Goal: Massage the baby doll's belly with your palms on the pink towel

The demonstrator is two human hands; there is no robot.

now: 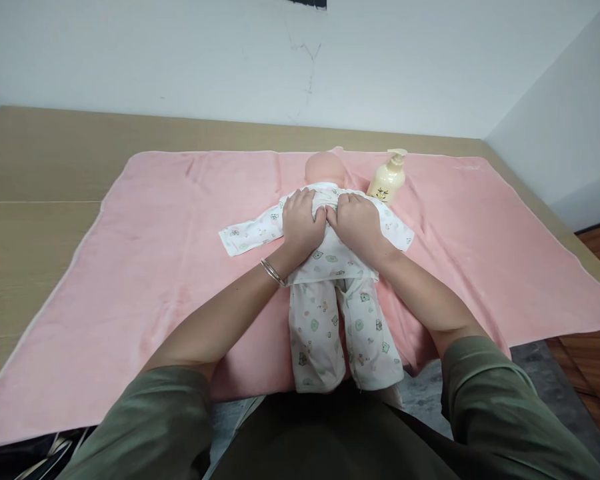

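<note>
A baby doll lies on its front, its bald head away from me and no face showing. It wears a white printed shirt and matching trousers. My left hand rests on the left of the upper back, fingers laid over the cloth. On the right side, my right hand presses on the shirt with its fingers curled into the fabric; the fingertips are hidden. Both thumbs meet near the middle of the back. Between the hands the shirt is creased. A bracelet circles my left wrist.
Beneath the doll a pink blanket covers much of the wooden table. A cream pump bottle stands on the blanket, right of the doll's head. The wall rises behind the table. The trouser legs reach the near edge.
</note>
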